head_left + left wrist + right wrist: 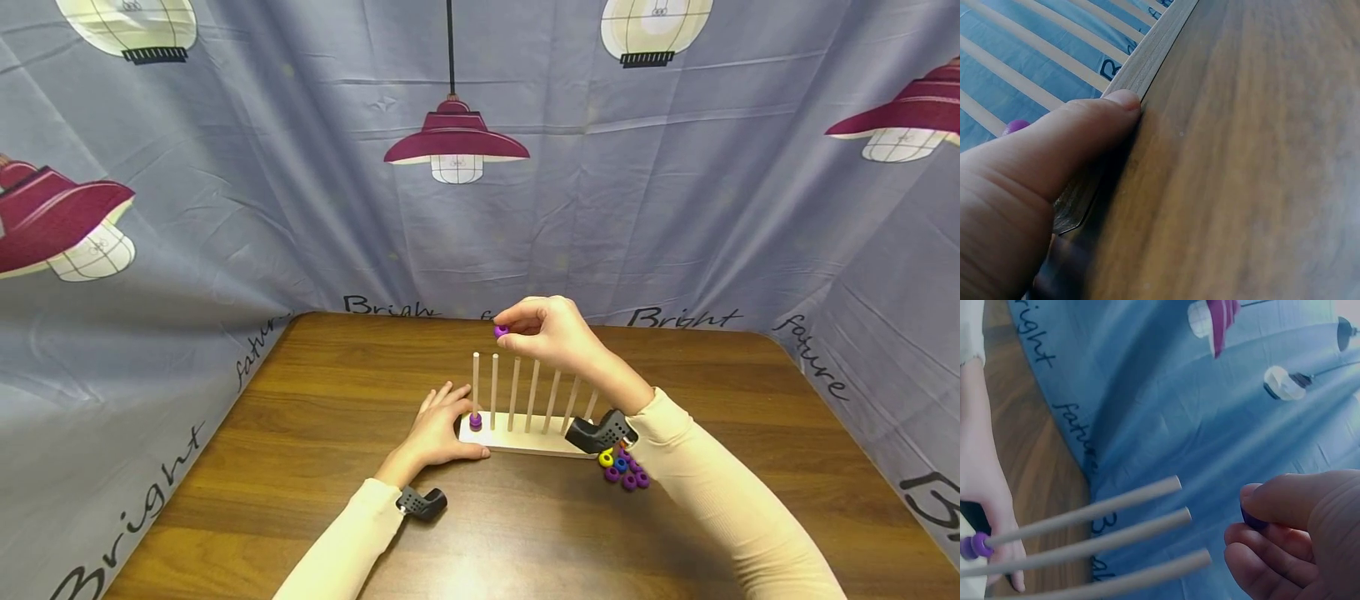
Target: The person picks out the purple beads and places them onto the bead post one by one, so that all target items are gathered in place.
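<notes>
A pale wooden peg board (525,437) with a row of upright pegs stands on the table. My left hand (437,429) grips its left end, the thumb (1094,119) along the front edge and the other fingers behind. Purple beads (476,422) sit stacked at the foot of the leftmost peg. Above the pegs, my right hand (551,335) pinches one purple bead (501,332) between thumb and fingertips. In the right wrist view that bead (1252,519) shows partly, past the peg tips, with the thumb covering the rest.
Loose beads, mostly purple (629,482) with a yellow one (606,459) and a blue one (620,465), lie by the board's right end under my right forearm. A patterned curtain (450,233) borders the brown wooden table (337,375) at the back and sides.
</notes>
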{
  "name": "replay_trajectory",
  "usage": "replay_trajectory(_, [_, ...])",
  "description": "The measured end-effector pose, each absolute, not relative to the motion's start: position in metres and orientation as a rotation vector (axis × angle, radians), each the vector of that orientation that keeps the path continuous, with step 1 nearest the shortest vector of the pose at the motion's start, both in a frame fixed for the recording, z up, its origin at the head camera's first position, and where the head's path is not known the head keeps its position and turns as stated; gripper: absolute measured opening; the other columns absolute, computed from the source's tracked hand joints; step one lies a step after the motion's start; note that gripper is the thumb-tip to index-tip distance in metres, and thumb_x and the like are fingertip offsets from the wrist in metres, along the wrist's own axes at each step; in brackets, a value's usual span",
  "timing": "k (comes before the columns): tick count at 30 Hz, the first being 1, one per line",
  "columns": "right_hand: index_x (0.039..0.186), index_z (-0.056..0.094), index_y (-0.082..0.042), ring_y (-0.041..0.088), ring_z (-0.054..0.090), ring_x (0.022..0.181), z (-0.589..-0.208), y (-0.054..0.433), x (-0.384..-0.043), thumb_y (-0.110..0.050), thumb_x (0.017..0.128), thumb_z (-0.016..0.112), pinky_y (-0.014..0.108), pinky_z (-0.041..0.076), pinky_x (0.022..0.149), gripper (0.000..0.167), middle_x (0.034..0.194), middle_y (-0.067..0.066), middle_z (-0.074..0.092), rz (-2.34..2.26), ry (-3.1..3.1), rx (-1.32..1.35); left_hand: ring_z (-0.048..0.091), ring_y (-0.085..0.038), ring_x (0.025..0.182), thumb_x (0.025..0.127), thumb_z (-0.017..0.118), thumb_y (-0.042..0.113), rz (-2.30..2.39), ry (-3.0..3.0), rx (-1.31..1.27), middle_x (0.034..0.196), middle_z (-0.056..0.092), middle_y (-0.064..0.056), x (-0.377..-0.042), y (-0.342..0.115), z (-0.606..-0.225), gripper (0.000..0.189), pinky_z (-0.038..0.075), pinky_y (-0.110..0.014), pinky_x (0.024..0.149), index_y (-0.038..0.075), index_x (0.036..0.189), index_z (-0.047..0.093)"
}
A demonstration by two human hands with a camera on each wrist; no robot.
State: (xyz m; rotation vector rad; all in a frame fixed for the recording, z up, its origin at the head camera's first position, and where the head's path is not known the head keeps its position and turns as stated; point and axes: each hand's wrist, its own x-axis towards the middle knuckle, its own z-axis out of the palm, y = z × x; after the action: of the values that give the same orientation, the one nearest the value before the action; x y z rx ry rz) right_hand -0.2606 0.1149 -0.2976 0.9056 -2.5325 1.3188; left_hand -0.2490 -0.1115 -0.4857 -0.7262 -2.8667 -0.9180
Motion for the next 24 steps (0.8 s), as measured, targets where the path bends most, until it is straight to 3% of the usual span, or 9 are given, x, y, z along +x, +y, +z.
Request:
replay_trajectory(8, [0.104,0.077,0.002,0.028,0.079,0.090,-0.300,0.099,-0.260,-0.002,0.085,0.079,0.027,0.063,0.075,0.020,0.100,0.017,0.078,1.377,-2.530,0.959,0.031,-0.046,0.152,0.064,0.090,0.047,-0.933,-2.877,-0.712,0.154,0.052,-0.015,-0.249,-0.112,-0.485,0.058,0.017,-0.065,0.126,0.016,0.110,0.071])
replay_trajectory(18, [0.105,0.077,0.003,0.024,0.078,0.087,-0.307,0.089,-0.260,-0.002,0.085,0.078,0.019,0.060,0.071,0.020,0.099,0.016,0.078,1.381,-2.532,0.985,0.032,-0.046,0.152,0.064,0.090,0.047,-0.932,-2.878,-0.713,0.154,0.052,-0.015,-0.248,-0.112,-0.485,0.058,0.017,-0.064,0.126,0.016,0.109,0.071])
replay_trajectory(24, [0.105,0.076,0.004,0.026,0.078,0.088,-0.311,0.088,-0.261,-0.001,0.084,0.078,0.022,0.061,0.073,0.021,0.101,0.017,0.078,1.395,-2.544,0.980,0.031,-0.046,0.152,0.065,0.090,0.048,-0.919,-2.884,-0.710,0.155,0.051,-0.015,-0.249,-0.112,-0.486,0.059,0.017,-0.064,0.126,0.016,0.111,0.071])
